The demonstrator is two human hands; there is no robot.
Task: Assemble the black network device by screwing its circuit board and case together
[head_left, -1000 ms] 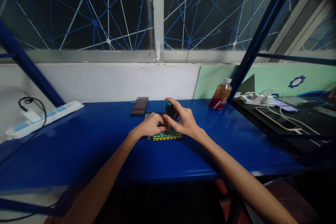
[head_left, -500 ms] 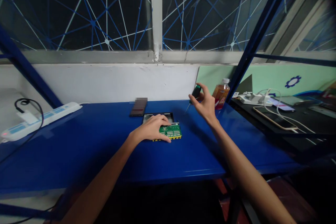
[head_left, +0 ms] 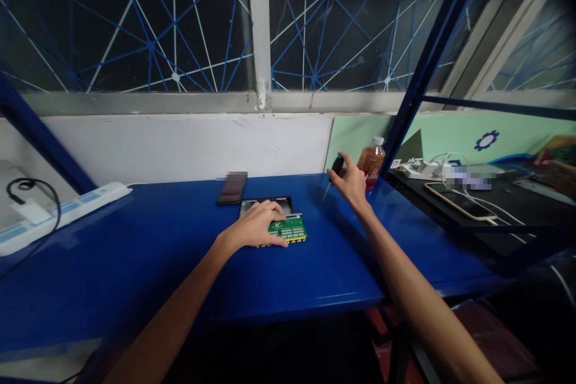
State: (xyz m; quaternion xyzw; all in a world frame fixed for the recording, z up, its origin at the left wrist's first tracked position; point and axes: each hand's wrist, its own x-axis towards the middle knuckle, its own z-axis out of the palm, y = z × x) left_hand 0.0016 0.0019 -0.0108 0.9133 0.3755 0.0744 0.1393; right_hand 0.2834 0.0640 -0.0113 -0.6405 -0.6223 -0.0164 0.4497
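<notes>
My left hand [head_left: 257, 225] lies over a green circuit board [head_left: 293, 228] with yellow parts along its front edge. Its thumb is at the near edge and the fingers curl over the top, gripping the board. Just behind is an open dark metal case [head_left: 288, 205], partly covered by that hand. Up and to the right, my right hand [head_left: 353, 183] is closed around a screwdriver [head_left: 337, 167] with a black and green handle. The thin shaft points down and slightly left, above the table and apart from the board.
A dark phone [head_left: 232, 188] lies behind the case on the blue table [head_left: 180, 252]. At left is a white power strip [head_left: 74, 211] with a black cable. A drink bottle [head_left: 372, 159] stands behind my right hand. Farther right are a charging phone [head_left: 459, 201] and another person's hand [head_left: 562, 169].
My right hand has lowered a little with the screwdriver. The view has shifted slightly, and another person's hand now shows at the right edge. My left hand stays on the circuit board.
</notes>
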